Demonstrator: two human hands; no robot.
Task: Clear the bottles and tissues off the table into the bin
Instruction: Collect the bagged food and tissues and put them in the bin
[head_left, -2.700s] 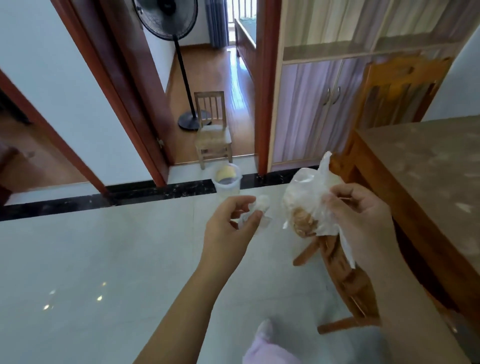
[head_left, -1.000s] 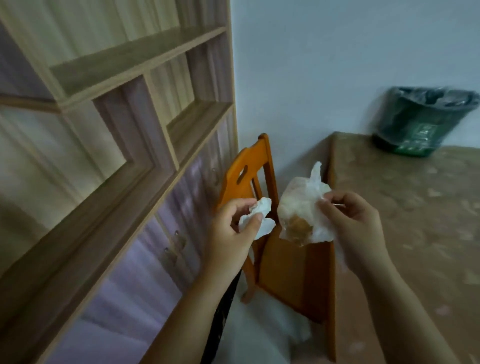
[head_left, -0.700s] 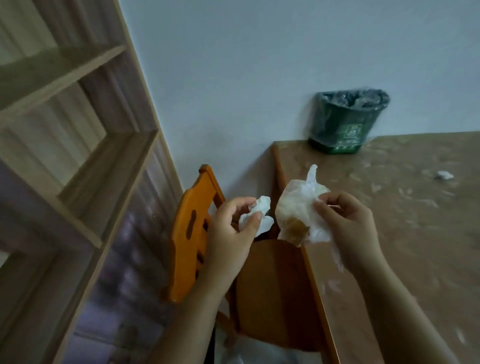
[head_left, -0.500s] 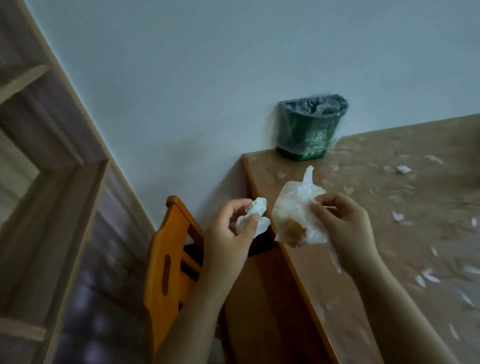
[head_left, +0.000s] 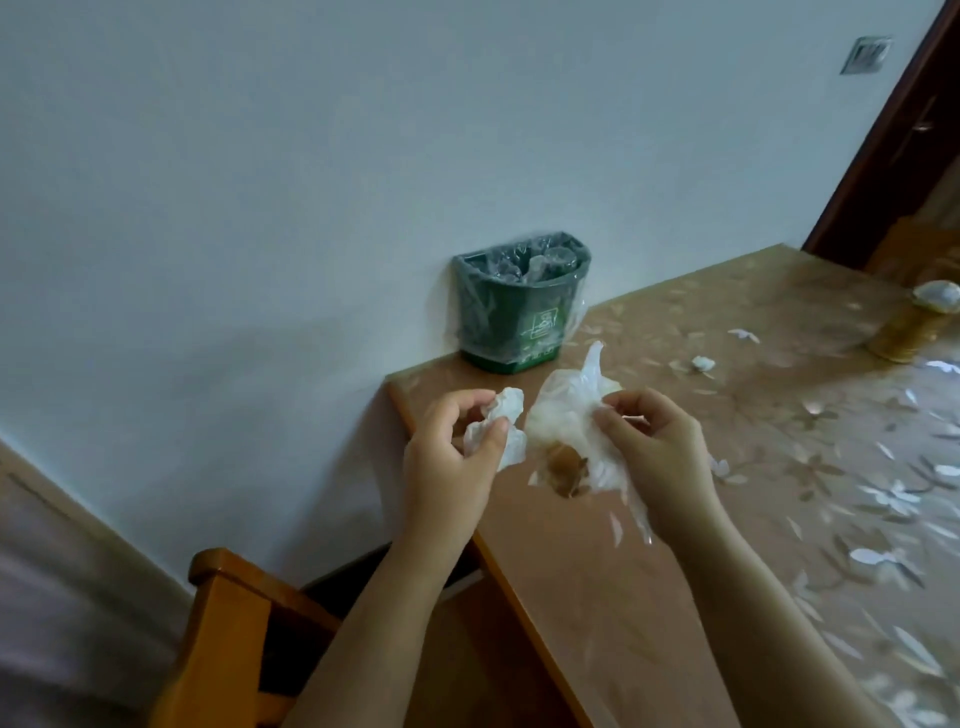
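My left hand (head_left: 447, 457) pinches a crumpled white tissue (head_left: 498, 423) over the table's near-left corner. My right hand (head_left: 657, 447) grips a thin clear plastic bag (head_left: 563, 415) with something brown inside. Both hands hover in front of a small green bin (head_left: 511, 322) lined with clear plastic, standing on the table corner against the wall; crumpled plastic shows inside it. A small tissue scrap (head_left: 702, 362) lies farther right on the table (head_left: 779, 467).
The table has a brown floral cover with pale petal patterns. A golden cylindrical object with a white top (head_left: 917, 325) stands at the far right. An orange wooden chair (head_left: 234, 639) sits at the lower left. A dark door frame (head_left: 883, 145) is at the upper right.
The view has swung right from the doorway and shelves to the table corner and bin. Both hands keep the same hold on the tissue and the bag, now nearer the bin.
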